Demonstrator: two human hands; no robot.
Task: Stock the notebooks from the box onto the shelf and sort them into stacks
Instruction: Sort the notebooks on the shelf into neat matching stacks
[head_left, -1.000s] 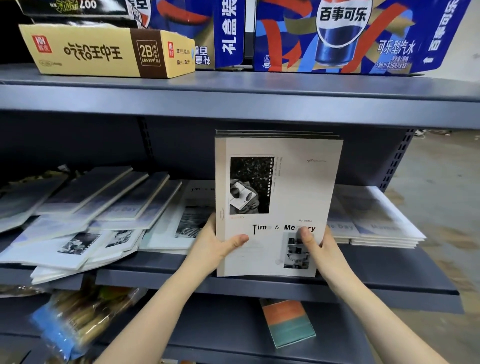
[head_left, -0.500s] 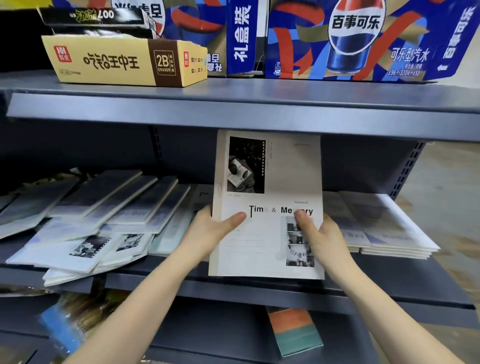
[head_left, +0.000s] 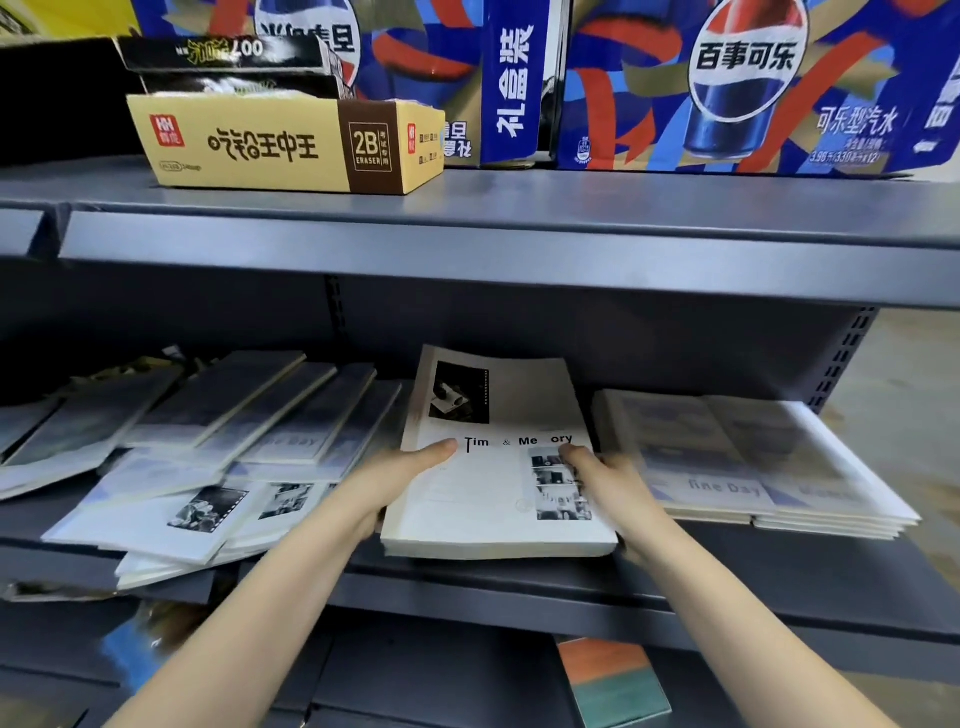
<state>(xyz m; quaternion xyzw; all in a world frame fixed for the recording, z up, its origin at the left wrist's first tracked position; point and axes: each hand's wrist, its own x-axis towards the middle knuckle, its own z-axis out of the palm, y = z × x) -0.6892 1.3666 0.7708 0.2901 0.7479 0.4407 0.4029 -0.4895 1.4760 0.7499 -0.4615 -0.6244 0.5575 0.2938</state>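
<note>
A thick stack of white "Time & Memory" notebooks (head_left: 498, 483) lies nearly flat on the middle grey shelf (head_left: 519, 577), between two other groups. My left hand (head_left: 395, 483) grips its left edge, thumb on the cover. My right hand (head_left: 613, 488) grips its right edge, thumb over the cover photo. To the right lies a neat stack of "fine Day" notebooks (head_left: 753, 467). To the left, several notebooks (head_left: 218, 447) lie fanned and overlapping, some hanging over the shelf's front lip.
The upper shelf (head_left: 467, 239) hangs low over the notebooks and carries a yellow eraser carton (head_left: 280, 145) and blue cola cases (head_left: 727, 83). On the bottom shelf lies an orange and teal notebook (head_left: 613, 680). Bare concrete floor shows at far right.
Both hands have tipped the "Time & Memory" stack from upright down onto the middle shelf and pushed it back between the two other groups. The camera has tilted upward.
</note>
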